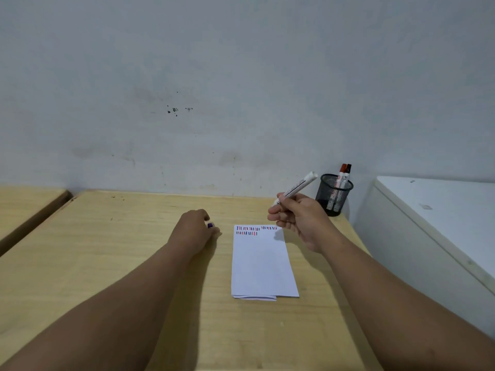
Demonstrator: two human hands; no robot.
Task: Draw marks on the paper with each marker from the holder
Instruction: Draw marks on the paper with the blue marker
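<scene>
Now gripping uncapped marker (pixel 296 187) in right hand (pixel 297 219), left hand (pixel 197 228) pinching purple cap (pixel 210 225); could smear paper (pixel 263 263) if lowered carelessly

A pale wooden table (pixel 107 263) fills the lower view, its far edge meeting a grey-white wall (pixel 241 62) marked with a few dark specks (pixel 175 110) and faint stains. To the left, 1 second wooden surface (pixel 24 207) sits just beside it, separated by a dark gap. A white cabinet (pixel 439 210) stands at right.
</scene>
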